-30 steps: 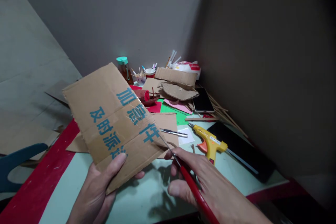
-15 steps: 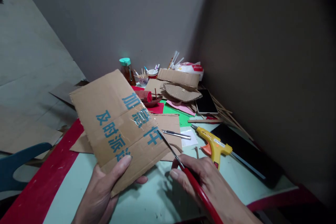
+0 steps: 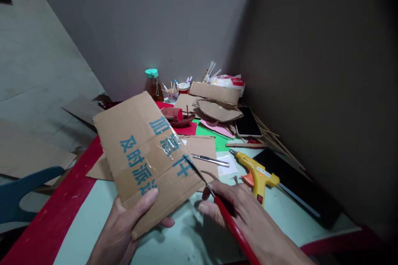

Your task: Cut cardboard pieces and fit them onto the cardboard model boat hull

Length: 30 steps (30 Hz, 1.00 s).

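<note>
Left fingers (image 3: 147, 201): closed on lower end of cardboard panel (image 3: 137, 140), with thumb across printed face and fingertips showing past bottom edge.
Right fingers (image 3: 209, 209): curled around red-handled cutting tool (image 3: 231, 225), probably scissors; can't tell how far apart any blades stand.
Cut: blade lying over panel's right edge, pointing at blue print; can't tell if through the board.
Panel: tilted, held above worktop (image 3: 79, 227), left of frame centre.
Progress: early on this piece, judging by broad, mostly straight outline; no strip seen coming away, most of board apparently uncut.
Done, by looks: leaf-shaped cardboard piece (image 3: 219, 109), upper centre; small red-brown boat model (image 3: 182, 122), just left of it, assembled.
Idle tools: utility knife (image 3: 211, 160), across cardboard sheet (image 3: 202, 145) right of panel; yellow glue gun (image 3: 261, 176), right of centre, lying flat.
Right side: black slab (image 3: 295, 190) beside glue gun; phone (image 3: 248, 122) further up.
Back: teal-lidded bottle (image 3: 154, 87), cup of toothpicks (image 3: 172, 93), upper centre.
</note>
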### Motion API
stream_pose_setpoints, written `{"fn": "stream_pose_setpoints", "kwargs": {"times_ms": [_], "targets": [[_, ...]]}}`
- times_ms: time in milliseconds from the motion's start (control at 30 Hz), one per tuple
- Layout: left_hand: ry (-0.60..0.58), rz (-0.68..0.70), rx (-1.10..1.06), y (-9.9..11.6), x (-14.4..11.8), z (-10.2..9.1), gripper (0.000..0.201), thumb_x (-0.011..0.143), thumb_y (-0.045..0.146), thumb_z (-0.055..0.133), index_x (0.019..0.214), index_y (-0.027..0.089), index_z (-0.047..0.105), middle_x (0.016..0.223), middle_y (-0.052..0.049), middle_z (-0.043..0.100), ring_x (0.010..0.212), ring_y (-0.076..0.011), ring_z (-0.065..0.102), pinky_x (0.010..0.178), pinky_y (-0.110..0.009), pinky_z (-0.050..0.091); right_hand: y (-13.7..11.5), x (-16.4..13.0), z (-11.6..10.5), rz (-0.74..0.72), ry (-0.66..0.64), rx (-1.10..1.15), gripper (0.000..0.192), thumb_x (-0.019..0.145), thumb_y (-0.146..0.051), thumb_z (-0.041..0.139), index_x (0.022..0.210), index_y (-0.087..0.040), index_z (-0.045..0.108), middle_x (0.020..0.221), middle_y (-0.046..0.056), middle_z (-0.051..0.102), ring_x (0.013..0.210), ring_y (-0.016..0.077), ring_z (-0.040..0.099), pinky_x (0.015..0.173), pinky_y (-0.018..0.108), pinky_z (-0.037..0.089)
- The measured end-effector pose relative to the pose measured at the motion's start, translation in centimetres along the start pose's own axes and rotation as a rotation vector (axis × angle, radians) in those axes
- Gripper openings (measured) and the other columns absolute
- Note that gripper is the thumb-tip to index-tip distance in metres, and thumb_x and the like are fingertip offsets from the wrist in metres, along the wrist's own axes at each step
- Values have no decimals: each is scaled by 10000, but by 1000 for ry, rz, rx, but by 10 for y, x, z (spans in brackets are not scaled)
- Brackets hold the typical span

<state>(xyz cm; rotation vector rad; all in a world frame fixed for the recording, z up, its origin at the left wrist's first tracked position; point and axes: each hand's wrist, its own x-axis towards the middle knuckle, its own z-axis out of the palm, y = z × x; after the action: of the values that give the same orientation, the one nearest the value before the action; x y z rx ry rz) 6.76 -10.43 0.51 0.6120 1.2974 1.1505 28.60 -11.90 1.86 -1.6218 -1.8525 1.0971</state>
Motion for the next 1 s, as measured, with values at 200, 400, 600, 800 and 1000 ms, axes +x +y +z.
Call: {"fn": "stream_pose_setpoints", "kwargs": {"times_ms": [200, 400, 600, 800, 1000], "targets": [[39, -15, 12, -3, -3, 0, 782, 632, 289, 892, 1286, 132, 493, 854, -71, 788, 474, -175, 671, 451, -257, 603, 5, 5, 7, 23, -54, -23, 428, 927, -619, 506, 831, -229, 655, 741, 23, 629, 816, 235, 613, 680, 292, 434], [-2, 13, 46, -4, -7, -4, 814, 662, 339, 872, 1342, 141, 471, 850, -68, 778, 485, -192, 677, 435, -269, 601, -12, 10, -7, -20, -111, 145, 413, 897, -594, 559, 1106, -266, 698, 961, 54, 714, 884, 251, 654, 707, 301, 480], [-27, 0, 20, -4, -1, -12, 941, 640, 321, 894, 1429, 188, 397, 913, -76, 773, 618, -263, 724, 442, -315, 624, -12, 9, -5, -18, -17, 86, 389, 882, -630, 562, 961, -280, 712, 921, 33, 699, 947, 261, 607, 744, 309, 461], [36, -38, -34, -7, -5, -9, 964, 632, 238, 894, 1446, 182, 381, 906, -77, 787, 679, -293, 755, 483, -325, 642, -3, 10, 8, -22, -37, -6, 394, 967, -550, 458, 816, -229, 629, 687, -4, 596, 726, 192, 550, 622, 266, 400], [166, -203, -377, 6, 3, -14, 520, 839, 137, 608, 1354, 131, 530, 902, -125, 801, 760, -311, 777, 683, -400, 664, 2, 10, 8, -47, -57, -40, 413, 942, -583, 495, 750, -229, 585, 696, -9, 582, 700, 175, 554, 634, 254, 400]]}}
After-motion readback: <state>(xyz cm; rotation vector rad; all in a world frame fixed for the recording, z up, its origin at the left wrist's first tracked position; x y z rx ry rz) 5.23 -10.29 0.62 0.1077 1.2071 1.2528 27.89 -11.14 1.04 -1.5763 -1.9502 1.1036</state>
